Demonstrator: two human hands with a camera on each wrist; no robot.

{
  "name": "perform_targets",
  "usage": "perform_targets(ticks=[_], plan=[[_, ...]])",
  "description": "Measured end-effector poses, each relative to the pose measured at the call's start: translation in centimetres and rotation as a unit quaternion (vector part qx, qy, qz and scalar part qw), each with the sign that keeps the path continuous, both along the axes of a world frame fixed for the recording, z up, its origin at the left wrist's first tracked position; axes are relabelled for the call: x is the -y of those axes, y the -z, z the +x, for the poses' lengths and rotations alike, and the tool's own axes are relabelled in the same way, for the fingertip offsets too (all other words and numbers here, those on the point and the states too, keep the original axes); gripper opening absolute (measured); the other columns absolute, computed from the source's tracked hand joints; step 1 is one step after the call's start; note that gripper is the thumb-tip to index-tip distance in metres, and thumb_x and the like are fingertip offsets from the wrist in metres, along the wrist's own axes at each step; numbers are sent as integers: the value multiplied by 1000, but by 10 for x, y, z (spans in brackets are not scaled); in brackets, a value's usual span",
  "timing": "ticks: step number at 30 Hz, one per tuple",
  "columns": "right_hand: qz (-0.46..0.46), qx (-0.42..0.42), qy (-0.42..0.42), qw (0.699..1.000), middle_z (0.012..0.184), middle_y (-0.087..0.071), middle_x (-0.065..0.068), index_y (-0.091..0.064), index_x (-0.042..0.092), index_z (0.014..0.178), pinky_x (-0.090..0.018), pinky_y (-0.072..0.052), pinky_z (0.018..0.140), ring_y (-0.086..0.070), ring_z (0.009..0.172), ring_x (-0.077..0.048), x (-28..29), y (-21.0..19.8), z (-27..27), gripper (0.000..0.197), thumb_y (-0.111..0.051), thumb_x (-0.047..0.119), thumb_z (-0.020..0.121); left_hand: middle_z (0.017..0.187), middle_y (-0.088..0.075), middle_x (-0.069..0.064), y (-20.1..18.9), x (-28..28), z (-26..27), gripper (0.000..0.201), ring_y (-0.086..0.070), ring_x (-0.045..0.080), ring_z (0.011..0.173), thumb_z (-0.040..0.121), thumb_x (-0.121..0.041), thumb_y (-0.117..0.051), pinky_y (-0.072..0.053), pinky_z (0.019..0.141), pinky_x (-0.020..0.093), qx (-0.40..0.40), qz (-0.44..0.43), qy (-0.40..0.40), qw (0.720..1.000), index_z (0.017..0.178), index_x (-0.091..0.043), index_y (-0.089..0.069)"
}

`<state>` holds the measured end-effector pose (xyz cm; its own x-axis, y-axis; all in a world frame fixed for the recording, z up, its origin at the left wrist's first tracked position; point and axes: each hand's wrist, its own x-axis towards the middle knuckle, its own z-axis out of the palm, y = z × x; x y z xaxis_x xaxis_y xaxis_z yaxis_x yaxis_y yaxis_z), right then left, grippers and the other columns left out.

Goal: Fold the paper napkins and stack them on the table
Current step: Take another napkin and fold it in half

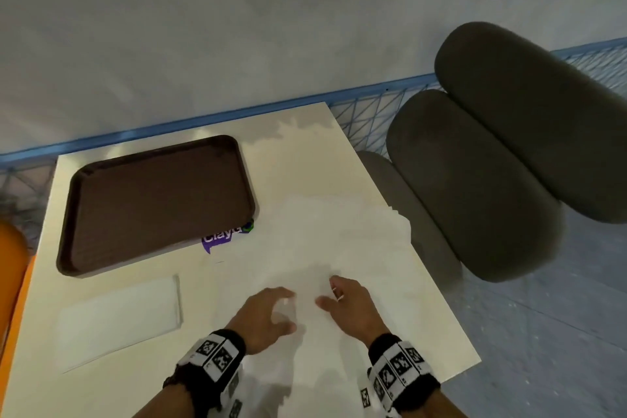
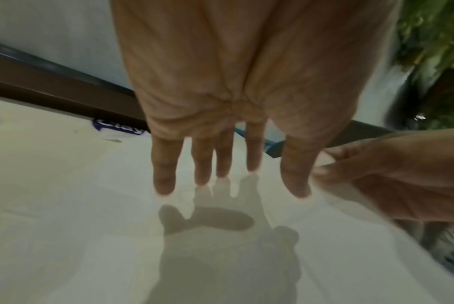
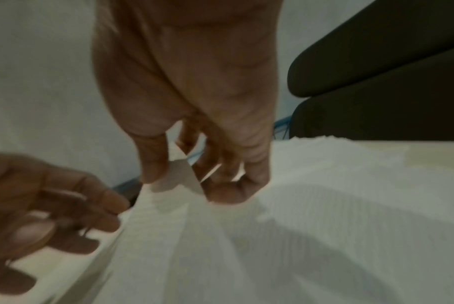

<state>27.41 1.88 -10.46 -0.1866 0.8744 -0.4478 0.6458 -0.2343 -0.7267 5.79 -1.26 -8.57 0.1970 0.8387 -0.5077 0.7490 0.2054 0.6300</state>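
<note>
One napkin point(image 1: 339, 248) lies under right hand point(image 1: 346, 302), pinched.

The far left of the counter point(image 1: 305, 159) is taken up by a brown tray point(image 1: 156, 204), with a folded napkin point(image 1: 118, 319) lying near it on the front left. Bare counter is left between them and behind the spread napkin point(image 1: 339, 241). The right edge is closely flanked by a dark cushioned chair point(image 1: 492, 163).
</note>
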Motion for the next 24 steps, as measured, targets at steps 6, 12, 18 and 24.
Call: perform_targets(ticks=[6, 12, 18, 24], plan=[[26, -208, -101, 973, 130, -66, 8, -53, 23, 138, -31, -48, 104, -61, 123, -10, -15, -111, 29, 36, -55, 25, 103, 154, -38, 0, -53, -29, -33, 140, -34, 21, 144, 38, -62, -92, -33, 116, 45, 224, -26, -242, 944, 154, -30, -22], [54, -318, -27, 946, 125, -70, -11, -54, 10, 135, -35, -54, 93, -67, 114, -27, -11, -166, 43, 39, -57, 19, 97, 129, -66, 1, -97, -39, -21, 127, -63, 19, 120, 32, -72, -89, -44, 108, 46, 408, -83, -229, 880, 142, -28, -44], [71, -323, -19, 943, 132, -66, -12, -53, 12, 138, -55, -46, 107, -62, 123, -33, -1, -180, 48, 37, -51, 9, 101, 131, -65, 4, -125, -33, -18, 107, -65, 15, 116, 40, -67, -90, -49, 98, 36, 399, -32, -131, 907, 134, -28, -55], [66, -173, -172, 967, 122, -69, -4, -57, 18, 132, -43, -49, 101, -64, 113, -25, 6, -201, 30, 34, -58, 27, 100, 135, -53, -27, -170, -30, -13, 98, -46, -13, 125, 60, -39, -93, -39, 99, 12, 202, 83, 121, 968, 141, -48, -39]])
